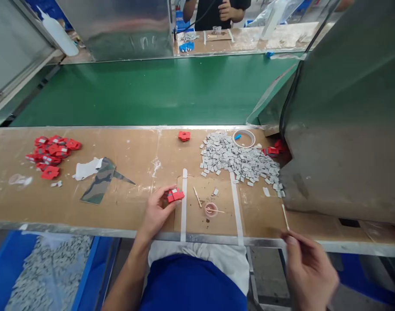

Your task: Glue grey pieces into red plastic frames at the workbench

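The left hand (157, 211) is pinching a small red part (175, 195) between thumb and fingertips, its grip narrow and closed on the piece, just above the worktop (126, 203) near the front edge. The right hand (309, 270) is hanging off the front edge toward the right corner, its grip closed on a thin wooden stick (285, 217) whose long axis is running up and slightly left, tip pointing back over the worktop. The red part is lying well to the left of that tip; between the two are sitting a small pink cup (211, 209) with another stick in it and a loose stick (197, 196), both within a patch framed by two white tape strips (184, 203). The left hand is the nearer one to the cup. Behind the patch, a heap of grey tiles (236, 160) is spreading toward the right rear, beside a tape roll (243, 138). A pile of red parts (53, 153) is occupying the left rear, with a camouflage cloth (98, 185) in front of it. A green conveyor belt (158, 90) is running along the back edge, and another person (217, 13) is standing beyond it.
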Motion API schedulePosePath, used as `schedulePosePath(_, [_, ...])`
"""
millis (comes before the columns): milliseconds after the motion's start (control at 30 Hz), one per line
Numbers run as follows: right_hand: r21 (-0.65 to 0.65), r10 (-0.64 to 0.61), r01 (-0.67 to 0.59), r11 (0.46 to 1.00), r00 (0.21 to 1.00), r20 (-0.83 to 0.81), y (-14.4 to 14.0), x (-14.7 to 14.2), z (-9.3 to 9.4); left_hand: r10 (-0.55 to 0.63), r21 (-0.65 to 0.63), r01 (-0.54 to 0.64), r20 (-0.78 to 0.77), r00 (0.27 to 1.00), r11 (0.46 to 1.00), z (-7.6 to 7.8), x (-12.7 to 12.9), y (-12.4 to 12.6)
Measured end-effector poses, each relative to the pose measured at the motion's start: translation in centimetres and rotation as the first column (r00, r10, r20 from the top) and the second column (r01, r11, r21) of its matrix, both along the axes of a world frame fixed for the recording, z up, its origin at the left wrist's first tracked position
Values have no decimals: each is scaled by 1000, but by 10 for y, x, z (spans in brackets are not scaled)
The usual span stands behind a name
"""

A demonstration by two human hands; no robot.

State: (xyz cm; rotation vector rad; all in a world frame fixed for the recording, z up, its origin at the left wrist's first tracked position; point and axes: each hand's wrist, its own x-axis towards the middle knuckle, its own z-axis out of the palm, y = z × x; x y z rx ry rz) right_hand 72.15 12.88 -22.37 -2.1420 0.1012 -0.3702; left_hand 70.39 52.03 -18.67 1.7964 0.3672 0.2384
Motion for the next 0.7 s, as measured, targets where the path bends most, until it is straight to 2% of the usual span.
schedulePosePath(67, [-15,176,-177,984,983,-42,38,8,12,-29,25,29,-7,1000,999,4,0,-2])
schedulePosePath(133, [-7,355,-358,934,930,-96,67,20,21,-51,97,51,-2,999,994,10,0,-2])
schedulePosePath(267, [59,568,-566,822,808,-157,104,37,31,-53,167,53,-5,999,985,19,-4,1])
schedulePosePath(367, [91,639,-633,769,754,-152,118,44,34,-29,191,38,-46,998,981,20,-8,0])
schedulePosePath(433, [104,655,-647,755,746,-120,123,46,37,-30,198,40,-51,998,979,18,-10,-2])
schedulePosePath(600, [150,588,-580,800,809,-12,125,50,38,-136,51,139,-62,989,989,16,-13,-12])
schedulePosePath(700, [189,548,-539,821,837,6,128,50,34,-179,80,184,-69,981,980,18,-12,-16])
